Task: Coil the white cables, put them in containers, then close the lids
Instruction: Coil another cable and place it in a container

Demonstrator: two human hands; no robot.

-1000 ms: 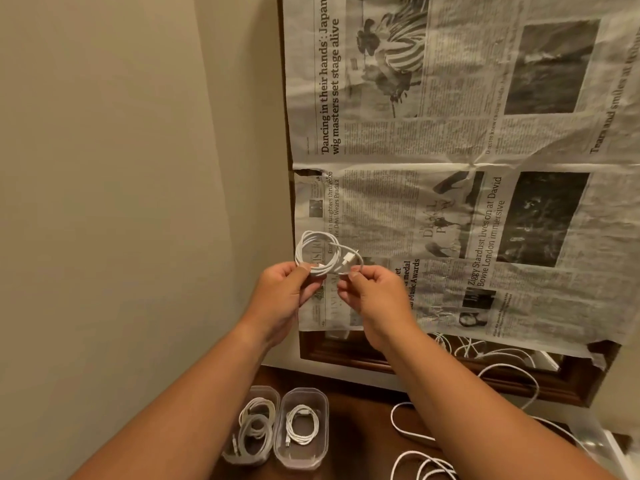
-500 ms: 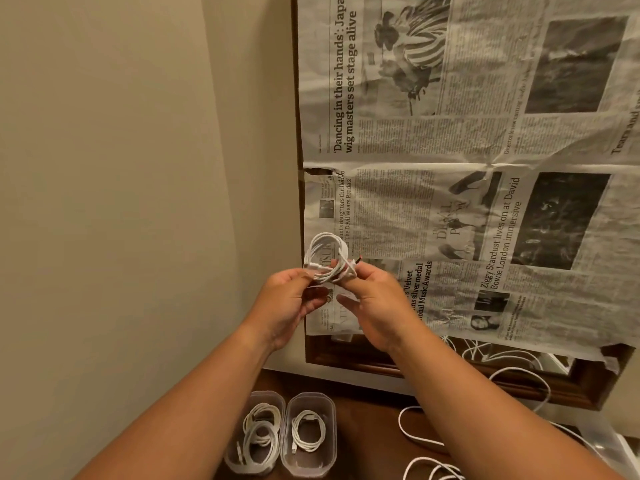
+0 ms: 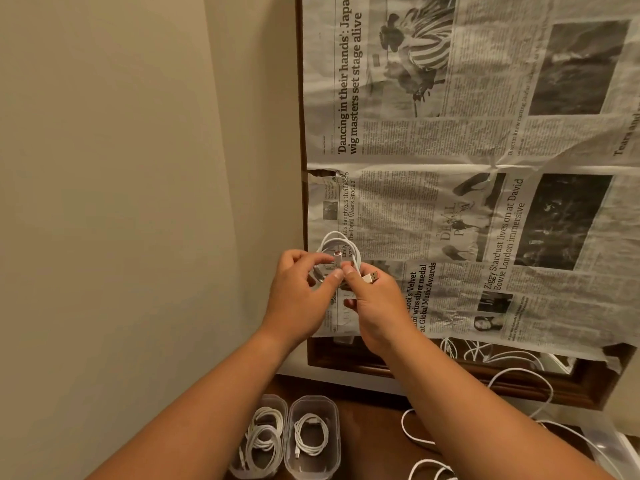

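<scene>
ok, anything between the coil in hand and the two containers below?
Nothing visible in the way. The left hand and right hand hold the coiled cable up by the newspaper; the left container and right container stand on the table below, apparently without lids. Both already hold coils, the left one more.

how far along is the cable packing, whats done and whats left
Done: coils sit in the left container and right container. In hand: left hand and right hand hold another coiled cable, raised. Left: box it, coil the loose cables, close lids.
</scene>
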